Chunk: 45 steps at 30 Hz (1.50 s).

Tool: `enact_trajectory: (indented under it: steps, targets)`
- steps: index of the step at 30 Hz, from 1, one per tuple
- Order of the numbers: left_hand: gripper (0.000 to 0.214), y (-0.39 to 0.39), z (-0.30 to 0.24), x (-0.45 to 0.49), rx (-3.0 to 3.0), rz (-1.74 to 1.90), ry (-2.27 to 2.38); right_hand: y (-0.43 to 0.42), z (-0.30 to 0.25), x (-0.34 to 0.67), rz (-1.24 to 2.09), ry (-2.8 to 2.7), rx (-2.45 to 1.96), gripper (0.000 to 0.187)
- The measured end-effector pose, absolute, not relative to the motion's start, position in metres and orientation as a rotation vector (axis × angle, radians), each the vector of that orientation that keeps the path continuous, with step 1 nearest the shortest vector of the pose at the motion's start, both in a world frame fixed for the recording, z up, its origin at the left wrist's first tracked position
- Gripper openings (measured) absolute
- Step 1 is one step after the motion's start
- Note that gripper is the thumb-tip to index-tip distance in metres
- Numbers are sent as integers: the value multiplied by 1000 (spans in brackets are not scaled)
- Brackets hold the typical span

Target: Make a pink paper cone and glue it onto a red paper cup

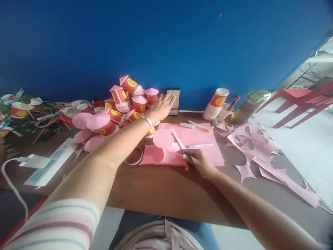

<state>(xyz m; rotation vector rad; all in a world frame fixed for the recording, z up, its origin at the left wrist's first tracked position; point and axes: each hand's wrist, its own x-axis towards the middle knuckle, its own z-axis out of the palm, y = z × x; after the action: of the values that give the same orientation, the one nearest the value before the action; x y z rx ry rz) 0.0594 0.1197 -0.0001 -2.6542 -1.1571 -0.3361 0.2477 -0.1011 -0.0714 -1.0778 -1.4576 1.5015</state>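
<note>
My left hand [163,105] stretches forward to a phone [175,102] propped upright against the blue wall, fingers extended over part of its screen. Whether they touch the glass I cannot tell. In my right hand [199,160] is a pair of scissors [179,140], its blades pointing away over pink paper sheets [205,152]. Left of the blades lies a cut pink paper circle [163,138]. Beside my left wrist are several red paper cups [131,86] topped with pink paper cones [139,99]. My left forearm hides part of that pile.
Pink paper scraps [252,142] cover the table's right side. Tape [134,155] and a marker [186,125] lie near the sheets. Stacked cups [220,99] and a bottle [249,107] stand at the back right. A power strip [52,161] lies left.
</note>
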Motion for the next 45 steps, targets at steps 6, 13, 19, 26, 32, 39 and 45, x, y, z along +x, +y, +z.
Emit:
enact_trajectory:
  steps: [6,13,19,26,32,39,45]
  targets:
    - [57,98,11,39,-2659,-757,-1167,-100,-76,250,1472,-1485,-1064,51]
    - [42,26,4,5,-2716,-1673,-1583,-103,-74,247,1443,-1434,-1151,48]
    - [53,-13,-16,3,-2815,-1848,-1926,-109,-64,243,1338,-1487,-1180,30]
    - [53,-26,-18,13,-2969,-2133,-2269,-110,-64,242,1341,-1484,-1203,33]
    - [42,-27,-32,18,-2899,-2345,-2220,-109,-66,241,1410,-1427,-1141,53]
    - [37,-26,-34,16,-2925,-2143,-2207,-110,-62,241,1435,-1424,-1118,58]
    - [36,-26,-28,19,-2903,-2148,-2249,-111,-62,240,1437,-1400,-1139,55]
